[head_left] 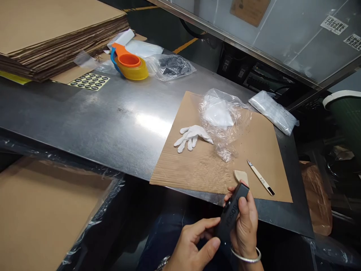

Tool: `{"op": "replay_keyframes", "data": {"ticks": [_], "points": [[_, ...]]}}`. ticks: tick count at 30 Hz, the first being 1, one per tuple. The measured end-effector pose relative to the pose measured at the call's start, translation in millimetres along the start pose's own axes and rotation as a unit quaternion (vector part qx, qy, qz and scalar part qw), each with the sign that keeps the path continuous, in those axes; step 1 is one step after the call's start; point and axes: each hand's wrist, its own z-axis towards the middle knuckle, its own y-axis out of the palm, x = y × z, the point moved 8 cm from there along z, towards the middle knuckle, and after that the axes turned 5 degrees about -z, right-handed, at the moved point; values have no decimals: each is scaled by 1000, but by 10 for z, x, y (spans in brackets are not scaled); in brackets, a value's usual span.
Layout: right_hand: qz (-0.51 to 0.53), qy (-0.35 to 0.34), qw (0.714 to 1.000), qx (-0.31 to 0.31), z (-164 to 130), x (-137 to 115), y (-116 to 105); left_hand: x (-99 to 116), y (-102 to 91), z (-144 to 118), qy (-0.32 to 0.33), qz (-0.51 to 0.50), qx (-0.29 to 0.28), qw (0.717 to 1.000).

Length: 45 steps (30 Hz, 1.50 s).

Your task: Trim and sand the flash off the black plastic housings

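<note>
A black rectangular plastic part (231,211) marked BOSCH is held tilted at the table's front edge. My right hand (246,227), with a silver bangle at the wrist, wraps around it from behind; the thumb presses on its face and fingertips show at the left side. My left hand (194,241) pinches the lower end with index finger and thumb; its other fingers are partly hidden. Just beyond the part lies a small beige curved piece (240,176). To the right of that, a white-handled craft knife (261,177) marked A26 rests on the cardboard sheet (191,173).
A white glove (193,137) and crumpled clear plastic bag (218,113) lie on the cardboard. Farther off are a tape dispenser (131,66), a sticker sheet (88,81), a cardboard stack (67,37) and a wrapped white packet (273,111). A lined carton (42,210) stands at lower left.
</note>
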Motion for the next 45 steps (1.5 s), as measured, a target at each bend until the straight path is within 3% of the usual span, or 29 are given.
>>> {"op": "replay_keyframes", "data": {"ticks": [7, 13, 17, 21, 27, 37, 42, 45], "points": [[-7, 73, 995, -63, 76, 112, 221, -11, 20, -34, -61, -75, 53, 994], [-22, 78, 993, -86, 46, 189, 301, -21, 48, 32, -132, -123, 37, 983], [-14, 62, 993, -104, 27, 209, 348, -25, -32, 85, -127, -114, 72, 983], [4, 89, 990, -113, 14, 285, 369, -34, -79, 108, -120, -75, 100, 985], [59, 145, 977, -144, -27, 399, 444, -87, -81, 103, -117, -79, 100, 985], [70, 194, 969, -135, -51, 512, 495, -63, -113, 101, -110, -75, 109, 985], [62, 183, 970, -146, -37, 494, 492, -106, -134, 103, -113, -68, 110, 985], [-45, 102, 984, -137, 145, 319, 422, -168, -185, 120, -115, -51, 116, 985]]}}
